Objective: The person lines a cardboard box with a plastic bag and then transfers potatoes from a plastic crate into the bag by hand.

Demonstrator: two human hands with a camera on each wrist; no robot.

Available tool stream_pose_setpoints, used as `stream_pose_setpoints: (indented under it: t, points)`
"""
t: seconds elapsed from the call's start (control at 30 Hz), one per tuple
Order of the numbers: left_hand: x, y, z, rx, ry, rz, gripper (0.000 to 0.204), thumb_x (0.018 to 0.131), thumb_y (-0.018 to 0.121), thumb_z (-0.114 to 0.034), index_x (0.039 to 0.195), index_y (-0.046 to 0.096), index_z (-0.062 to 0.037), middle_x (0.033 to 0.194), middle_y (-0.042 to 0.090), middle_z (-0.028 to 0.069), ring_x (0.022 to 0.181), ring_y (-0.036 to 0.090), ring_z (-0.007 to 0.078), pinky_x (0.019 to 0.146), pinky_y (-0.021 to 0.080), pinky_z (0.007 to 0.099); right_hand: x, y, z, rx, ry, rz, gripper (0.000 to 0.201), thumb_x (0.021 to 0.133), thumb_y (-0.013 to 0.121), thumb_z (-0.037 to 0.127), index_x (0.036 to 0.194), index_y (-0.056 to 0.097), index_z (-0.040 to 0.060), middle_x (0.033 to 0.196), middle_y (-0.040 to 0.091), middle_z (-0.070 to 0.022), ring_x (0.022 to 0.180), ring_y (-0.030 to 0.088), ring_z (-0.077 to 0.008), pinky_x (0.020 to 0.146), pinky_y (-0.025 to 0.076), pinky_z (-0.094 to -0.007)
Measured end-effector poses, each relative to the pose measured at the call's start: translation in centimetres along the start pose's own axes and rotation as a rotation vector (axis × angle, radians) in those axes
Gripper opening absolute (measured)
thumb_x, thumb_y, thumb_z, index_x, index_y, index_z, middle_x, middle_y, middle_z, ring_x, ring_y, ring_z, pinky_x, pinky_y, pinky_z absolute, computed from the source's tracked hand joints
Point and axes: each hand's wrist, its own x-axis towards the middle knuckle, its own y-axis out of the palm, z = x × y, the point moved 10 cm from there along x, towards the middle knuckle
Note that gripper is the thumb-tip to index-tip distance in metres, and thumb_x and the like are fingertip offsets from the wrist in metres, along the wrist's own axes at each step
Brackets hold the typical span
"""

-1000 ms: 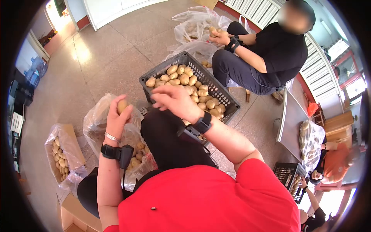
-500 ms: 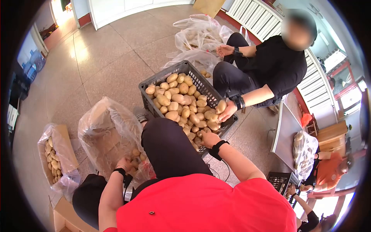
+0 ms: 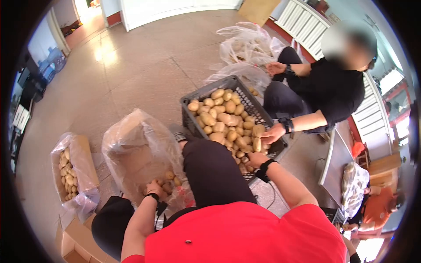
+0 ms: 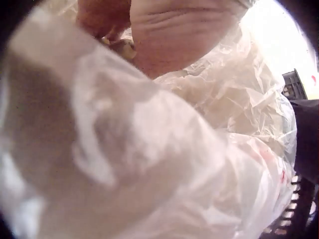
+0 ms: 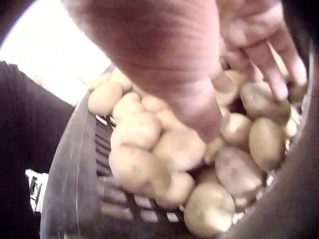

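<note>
My left hand [image 3: 154, 188] is low inside a cardboard box lined with a clear plastic bag [image 3: 115, 147], beside several potatoes [image 3: 170, 183]. In the left wrist view, part of a potato [image 4: 124, 49] shows between thumb base and fingers; bag folds and the frame edge hide the fingertips, so I cannot tell whether they grip it. My right hand [image 3: 254, 161] reaches into the near end of a black plastic crate [image 3: 189, 94] heaped with potatoes [image 3: 226, 118]. Seen from the right wrist, its fingers [image 5: 266, 69] are extended and spread over the potatoes.
Opposite me sits a person in black, one hand [image 3: 273, 133] on the potatoes in the crate. Another lined box of potatoes [image 3: 66, 175] stands at the left. Plastic bags [image 3: 247, 46] lie beyond the crate. My knee [image 3: 215, 175] rises between box and crate.
My left hand, earlier raised with a potato, has gone down into the lined box. The right hand has dropped onto the crate's potatoes. The other person's hand has come to the crate.
</note>
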Motion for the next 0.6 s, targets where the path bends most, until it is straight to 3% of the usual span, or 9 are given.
stream_pose_setpoints:
  t: [0.03, 0.1, 0.2, 0.27, 0.3, 0.4, 0.47, 0.57, 0.6]
  points:
    - [4.6, 3.6, 2.6, -0.089, 0.017, -0.011, 0.051, 0.077, 0.069, -0.028, 0.125, 0.053, -0.0221, 0.124, 0.052, 0.0242, 0.113, 0.053, 0.0407, 0.098, 0.043, 0.0474, 0.2, -0.3, 0.4, -0.004, -0.032, 0.015, 0.042, 0.079, 0.061, 0.032, 0.105, 0.06, -0.0009, 0.095, 0.065, -0.0244, 0.092, 0.063, -0.0375, 0.082, 0.049, -0.0444]
    - [6.0, 3.3, 4.4, -0.104, 0.001, -0.02, 0.047, 0.081, 0.064, -0.028, 0.126, 0.053, -0.021, 0.123, 0.052, 0.0249, 0.113, 0.053, 0.0408, 0.098, 0.043, 0.0469, 0.3, -1.0, 1.1, 0.03, -0.066, -0.023, 0.045, 0.082, 0.058, 0.04, 0.1, 0.062, -0.0021, 0.089, 0.066, -0.0244, 0.088, 0.064, -0.0377, 0.079, 0.05, -0.0445]
    - [4.5, 2.8, 1.0, -0.198, 0.069, 0.103, 0.039, 0.085, 0.058, -0.03, 0.12, 0.058, -0.0131, 0.122, 0.055, 0.0245, 0.115, 0.053, 0.0377, 0.097, 0.044, 0.0422, 2.0, 0.3, -0.7, -0.087, 0.029, 0.011, 0.034, 0.081, 0.058, 0.027, 0.093, 0.064, -0.0045, 0.09, 0.066, -0.0243, 0.088, 0.065, -0.037, 0.077, 0.05, -0.0442]
    - [6.4, 4.8, 1.0, -0.256, 0.224, 0.079, 0.039, 0.084, 0.059, -0.029, 0.119, 0.06, -0.013, 0.121, 0.055, 0.0246, 0.112, 0.054, 0.0379, 0.095, 0.045, 0.0418, 0.8, -0.6, 1.3, -0.15, -0.01, 0.077, 0.027, 0.079, 0.056, 0.017, 0.095, 0.065, -0.0033, 0.091, 0.066, -0.0244, 0.087, 0.065, -0.0368, 0.076, 0.051, -0.0439]
    - [5.9, 4.6, 1.1, -0.251, 0.219, 0.088, 0.039, 0.084, 0.059, -0.029, 0.119, 0.06, -0.013, 0.121, 0.055, 0.0246, 0.112, 0.054, 0.0379, 0.095, 0.045, 0.0418, 0.0, -1.5, 2.6, -0.142, -0.013, 0.071, 0.026, 0.078, 0.054, 0.012, 0.097, 0.066, -0.0016, 0.089, 0.066, -0.0241, 0.087, 0.065, -0.0364, 0.076, 0.051, -0.0434]
    - [4.9, 4.7, -1.4, -0.168, 0.258, 0.162, 0.041, 0.082, 0.059, -0.025, 0.121, 0.059, -0.0136, 0.118, 0.058, 0.023, 0.108, 0.056, 0.037, 0.095, 0.045, 0.0405, 0.0, 0.0, 2.7, -0.17, -0.023, 0.103, 0.025, 0.078, 0.055, 0.013, 0.095, 0.067, -0.0008, 0.088, 0.066, -0.0236, 0.087, 0.065, -0.0362, 0.075, 0.051, -0.0429]
    - [4.1, 2.6, -2.2, -0.164, 0.357, 0.033, 0.042, 0.081, 0.06, -0.022, 0.122, 0.059, -0.0131, 0.114, 0.062, 0.02, 0.105, 0.059, 0.0347, 0.094, 0.045, 0.0388, 0.3, 0.0, 2.3, -0.064, -0.064, -0.005, 0.028, 0.077, 0.059, 0.021, 0.09, 0.066, -0.0024, 0.081, 0.065, -0.0235, 0.083, 0.065, -0.0348, 0.072, 0.051, -0.0431]
    - [4.3, 1.9, -2.1, -0.225, 0.341, 0.004, 0.04, 0.081, 0.06, -0.021, 0.12, 0.06, -0.0089, 0.11, 0.064, 0.0184, 0.101, 0.061, 0.0321, 0.091, 0.047, 0.0368, -0.7, -3.0, 2.5, -0.064, 0.097, -0.099, 0.033, 0.076, 0.063, 0.025, 0.094, 0.063, -0.0023, 0.091, 0.064, -0.0245, 0.084, 0.064, -0.0361, 0.073, 0.051, -0.0443]
    - [4.2, 1.8, -3.1, -0.258, 0.345, 0.019, 0.04, 0.082, 0.06, -0.021, 0.119, 0.06, -0.0059, 0.108, 0.065, 0.0181, 0.099, 0.063, 0.0313, 0.088, 0.048, 0.036, -1.2, -5.2, 2.0, -0.114, 0.143, -0.287, 0.03, 0.078, 0.06, 0.022, 0.097, 0.061, -0.0007, 0.09, 0.064, -0.0235, 0.084, 0.064, -0.0367, 0.074, 0.051, -0.0452]
